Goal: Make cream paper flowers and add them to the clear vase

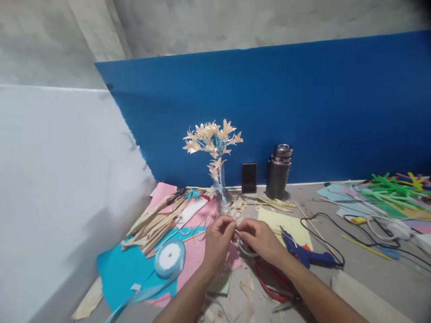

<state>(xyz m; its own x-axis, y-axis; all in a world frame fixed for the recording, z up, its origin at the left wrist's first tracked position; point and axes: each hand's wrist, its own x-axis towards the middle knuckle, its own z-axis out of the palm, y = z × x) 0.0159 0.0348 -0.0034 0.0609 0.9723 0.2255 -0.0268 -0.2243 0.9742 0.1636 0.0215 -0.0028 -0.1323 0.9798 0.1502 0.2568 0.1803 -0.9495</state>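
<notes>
My left hand (220, 237) and my right hand (257, 237) meet over the middle of the table, fingertips pinched close together. Whatever they pinch is too small and too covered by the fingers to name. Just beyond them stands a bunch of cream handmade flowers (210, 137) on blue-wrapped stems, in a clear vase (222, 179). Red-handled scissors (269, 282) lie under my right forearm, partly hidden. A blue glue gun (306, 253) rests to the right of my right hand. Left of my left hand is a roll of light blue ribbon (170, 258), its tail trailing toward me.
Dried husk strips (158, 220) lie over pink and blue sheets at left. A phone (249, 178) and a dark flask (279, 172) stand against the blue board (303, 103). A black cord (319, 214) and green pipe cleaners (390, 188) are at right.
</notes>
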